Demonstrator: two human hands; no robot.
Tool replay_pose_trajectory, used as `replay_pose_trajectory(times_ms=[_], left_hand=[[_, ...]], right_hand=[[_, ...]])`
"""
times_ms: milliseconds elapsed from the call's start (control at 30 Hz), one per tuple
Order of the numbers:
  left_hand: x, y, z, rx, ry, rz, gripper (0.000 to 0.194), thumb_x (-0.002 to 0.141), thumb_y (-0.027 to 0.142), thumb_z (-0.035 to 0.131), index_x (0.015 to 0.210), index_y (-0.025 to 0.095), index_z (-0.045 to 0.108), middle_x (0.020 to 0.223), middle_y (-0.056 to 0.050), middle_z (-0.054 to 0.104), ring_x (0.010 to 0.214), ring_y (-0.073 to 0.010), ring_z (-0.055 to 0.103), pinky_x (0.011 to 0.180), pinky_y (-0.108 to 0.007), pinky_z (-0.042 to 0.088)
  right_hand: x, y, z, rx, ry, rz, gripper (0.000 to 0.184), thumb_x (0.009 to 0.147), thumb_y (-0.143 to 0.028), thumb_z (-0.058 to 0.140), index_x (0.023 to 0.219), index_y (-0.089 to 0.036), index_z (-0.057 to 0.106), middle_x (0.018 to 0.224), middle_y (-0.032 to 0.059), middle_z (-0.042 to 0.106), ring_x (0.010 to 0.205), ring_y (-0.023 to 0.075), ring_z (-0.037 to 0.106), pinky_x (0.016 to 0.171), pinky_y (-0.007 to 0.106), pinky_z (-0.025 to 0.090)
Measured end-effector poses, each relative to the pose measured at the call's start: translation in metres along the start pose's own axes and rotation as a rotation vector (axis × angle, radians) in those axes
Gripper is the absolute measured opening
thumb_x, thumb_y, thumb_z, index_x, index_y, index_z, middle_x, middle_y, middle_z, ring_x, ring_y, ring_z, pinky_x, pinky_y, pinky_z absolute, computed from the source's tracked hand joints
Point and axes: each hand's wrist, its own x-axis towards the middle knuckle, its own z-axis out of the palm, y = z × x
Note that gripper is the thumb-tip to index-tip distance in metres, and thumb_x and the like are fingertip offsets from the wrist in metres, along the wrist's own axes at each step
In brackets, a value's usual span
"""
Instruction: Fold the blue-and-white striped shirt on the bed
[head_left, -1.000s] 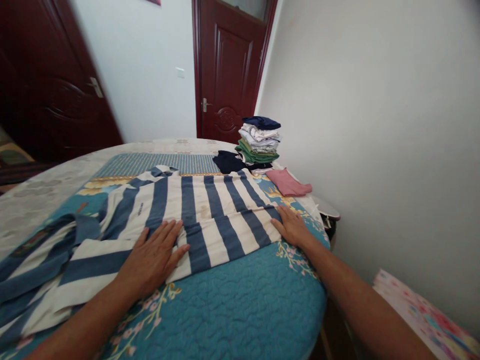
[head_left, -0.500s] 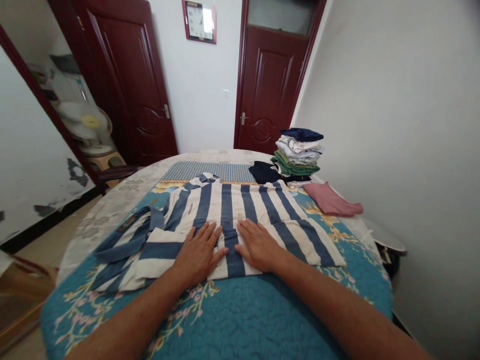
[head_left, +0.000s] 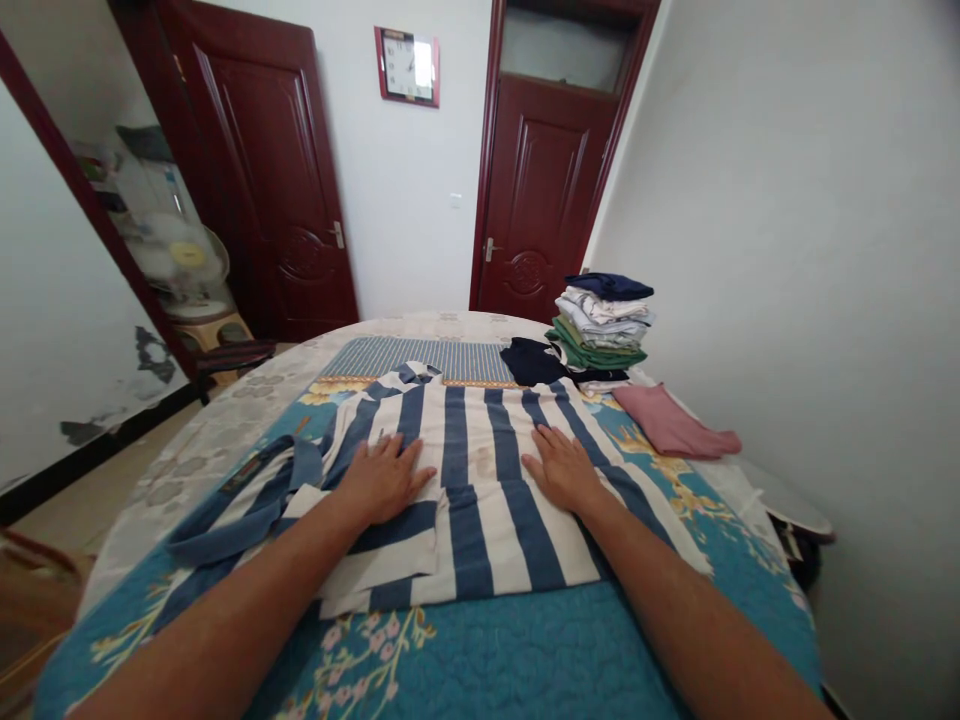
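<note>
A blue-and-white striped shirt point(head_left: 465, 520) lies spread on the table in the head view, its near side folded over. Its blue collar points to the left, and one striped sleeve is laid across the body near my left arm. My left hand point(head_left: 386, 478) rests flat on the left part of the shirt, fingers apart. On the right part lies my right hand point(head_left: 562, 468), palm down with the fingers stretched out. Neither hand grips the cloth. A faint brownish stain shows on a white stripe between the hands.
A teal floral quilted cover point(head_left: 525, 650) lies under the shirt, over a pale patterned tablecloth point(head_left: 247, 400). At the back right stands a stack of folded clothes point(head_left: 600, 325), beside a dark garment point(head_left: 529, 362). A pink folded cloth point(head_left: 675, 422) lies near the right wall.
Both hands have slid apart and farther forward over the shirt, the right one moving rightward, the left one slightly leftward. The camera view has tilted up a little.
</note>
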Motion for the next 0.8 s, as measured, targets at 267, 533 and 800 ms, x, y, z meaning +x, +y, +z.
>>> replay_pose_trajectory(times_ms=[267,533,800], left_hand=[[0.041,-0.049,0.037,0.032,0.169,-0.244,0.082,0.1,0.067,0.031,0.159,0.013,0.048,0.167,-0.027,0.037,0.155,-0.0477,0.033,0.121,-0.064,0.027],[0.048,-0.06,0.037,0.066,0.32,-0.116,0.069,0.1,0.055,0.037,0.148,0.009,0.055,0.152,-0.028,0.054,0.141,-0.0433,0.05,0.113,-0.059,0.04],[0.042,-0.051,0.032,0.019,0.299,-0.126,0.061,0.101,0.048,0.042,0.149,0.015,0.058,0.159,-0.021,0.051,0.147,-0.0446,0.044,0.119,-0.06,0.034]], right_hand=[[0.017,0.053,-0.004,-0.08,0.031,0.345,0.068,0.107,-0.057,0.031,0.162,-0.018,0.042,0.171,0.0142,0.035,0.157,0.0351,0.029,0.124,0.061,0.023],[0.044,0.041,-0.024,-0.084,0.231,0.247,0.044,0.101,-0.042,0.052,0.131,-0.015,0.07,0.146,0.0202,0.061,0.14,0.0348,0.052,0.12,0.051,0.035],[0.129,-0.057,-0.041,0.217,0.289,-0.297,0.031,0.103,-0.026,0.053,0.125,-0.017,0.073,0.128,0.0121,0.073,0.122,0.0229,0.065,0.112,0.033,0.044]])
